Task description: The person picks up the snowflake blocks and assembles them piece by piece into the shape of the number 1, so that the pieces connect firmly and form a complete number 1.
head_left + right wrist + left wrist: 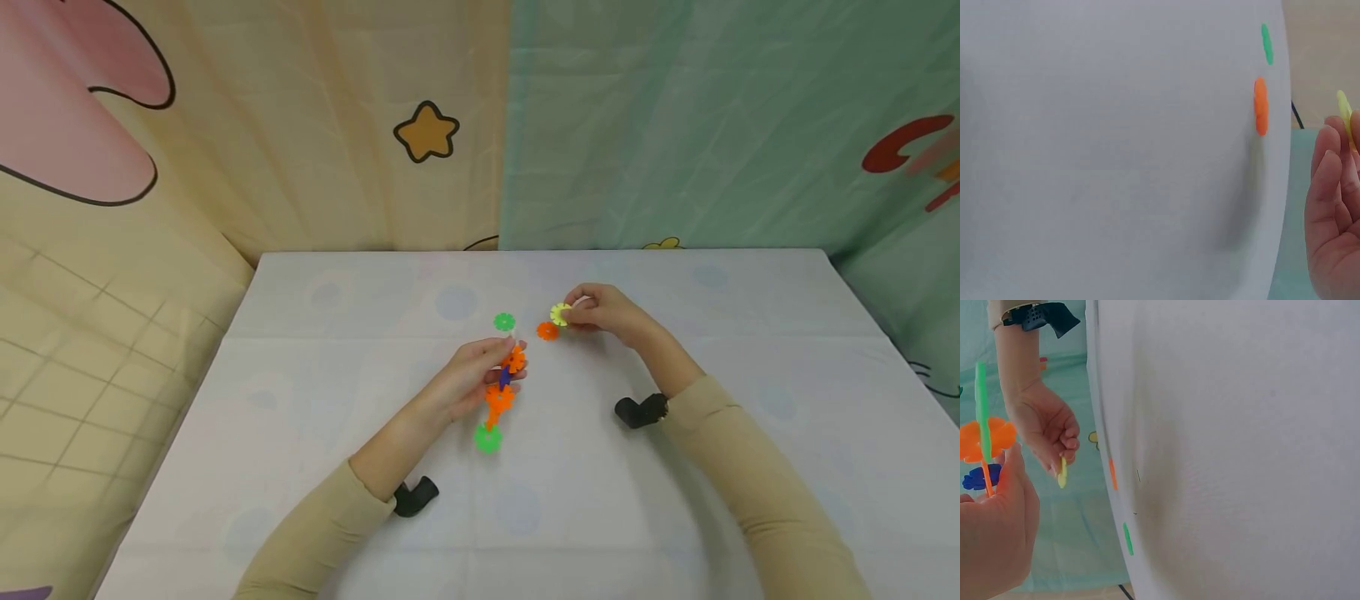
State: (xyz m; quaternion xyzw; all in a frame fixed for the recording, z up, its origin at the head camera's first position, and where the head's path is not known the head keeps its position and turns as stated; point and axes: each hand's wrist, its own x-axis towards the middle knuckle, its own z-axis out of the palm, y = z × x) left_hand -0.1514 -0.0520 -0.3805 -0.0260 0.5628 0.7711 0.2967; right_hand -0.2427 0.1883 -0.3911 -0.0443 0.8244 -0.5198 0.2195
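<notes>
My left hand (471, 377) grips a joined chain of flat, notched plastic discs, with orange pieces (499, 398), a dark blue piece (506, 377) and a green disc (488, 438) at its near end. Between thumb and fingertips, my right hand (606, 313) pinches a yellow notched disc (559, 314), held above the table in the left wrist view. A loose orange disc (547, 332) lies on the table just below and left of the yellow one. Farther left, beyond my left hand, lies a loose green disc (504, 322).
A white cloth with faint dots covers the table (360, 400). Printed curtains (330, 125) hang behind its far edge and along both sides. Black wrist-worn devices (640, 412) stick out from both sleeves, close above the tabletop.
</notes>
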